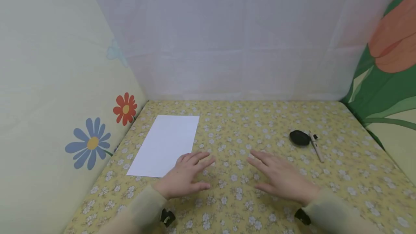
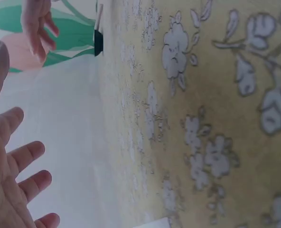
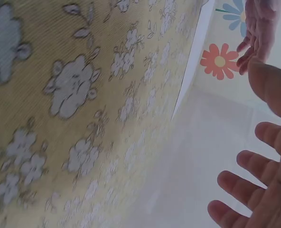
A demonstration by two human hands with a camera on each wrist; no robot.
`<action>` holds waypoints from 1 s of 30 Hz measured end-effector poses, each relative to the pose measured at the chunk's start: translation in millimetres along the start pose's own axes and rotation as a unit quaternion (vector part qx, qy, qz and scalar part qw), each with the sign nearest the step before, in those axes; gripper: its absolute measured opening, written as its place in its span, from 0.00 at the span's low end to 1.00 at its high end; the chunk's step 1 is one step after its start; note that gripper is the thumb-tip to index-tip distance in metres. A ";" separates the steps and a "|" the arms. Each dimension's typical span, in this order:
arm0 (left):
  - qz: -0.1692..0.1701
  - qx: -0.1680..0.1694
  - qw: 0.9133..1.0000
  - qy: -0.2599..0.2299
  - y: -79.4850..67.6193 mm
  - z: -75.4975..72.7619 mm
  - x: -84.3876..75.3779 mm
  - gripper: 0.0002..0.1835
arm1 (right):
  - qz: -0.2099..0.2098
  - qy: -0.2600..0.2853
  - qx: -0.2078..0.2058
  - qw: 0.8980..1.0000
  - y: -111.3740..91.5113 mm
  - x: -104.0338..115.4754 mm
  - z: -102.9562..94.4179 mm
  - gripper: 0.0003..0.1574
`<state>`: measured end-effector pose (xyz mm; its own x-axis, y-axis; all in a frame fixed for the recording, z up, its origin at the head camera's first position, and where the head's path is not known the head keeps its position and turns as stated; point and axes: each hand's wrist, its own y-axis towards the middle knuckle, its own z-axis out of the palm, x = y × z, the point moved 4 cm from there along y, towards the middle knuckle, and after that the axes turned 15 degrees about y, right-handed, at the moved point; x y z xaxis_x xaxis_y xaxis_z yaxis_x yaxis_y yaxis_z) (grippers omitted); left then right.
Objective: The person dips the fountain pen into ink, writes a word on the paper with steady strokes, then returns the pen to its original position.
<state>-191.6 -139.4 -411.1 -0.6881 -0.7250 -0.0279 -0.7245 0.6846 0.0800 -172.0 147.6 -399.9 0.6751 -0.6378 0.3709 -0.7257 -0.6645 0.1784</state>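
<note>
My left hand (image 1: pixel 183 176) hovers over the flowered cloth, fingers spread and relaxed, holding nothing. It overlaps the near right corner of a white sheet of paper (image 1: pixel 165 143) in the head view. Facing it, my right hand (image 1: pixel 282 176) is held with its fingers extended and nothing in them. Beyond the right hand lies a black oval object (image 1: pixel 299 138). Right beside that is a slim beige pen-like tool (image 1: pixel 316 148) with a small dark part near its top. In both wrist views the fingers (image 2: pixel 29 156) (image 3: pixel 257 166) stand apart above the cloth.
A yellow cloth (image 1: pixel 234 198) with white flowers covers the table. White sheeting (image 1: pixel 208 39) hangs behind it. Panels with painted flowers stand at the left (image 1: pixel 48 82) and right (image 1: pixel 390 118). A small black device (image 1: pixel 167 217) sits at the left wrist, another (image 1: pixel 302 216) at the right.
</note>
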 end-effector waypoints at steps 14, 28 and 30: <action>-0.254 -0.011 0.955 -0.153 -17.4 13.6 32.4 0.37 | 0.029 0.085 0.023 0.996 45.6 12.4 27.4 0.42; -0.390 0.012 0.900 -0.193 -54.5 25.8 96.8 0.43 | 0.097 0.159 0.053 0.981 92.2 18.4 55.5 0.39; -0.412 0.026 0.892 -0.184 -62.1 28.7 109.5 0.44 | 0.102 0.173 0.061 0.978 99.8 20.2 60.3 0.39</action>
<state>-223.1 -259.2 -447.7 0.1186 -0.9168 -0.3814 -0.9847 -0.0593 -0.1638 -222.7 44.9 -429.7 0.4168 -0.6061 0.6775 -0.8052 -0.5921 -0.0343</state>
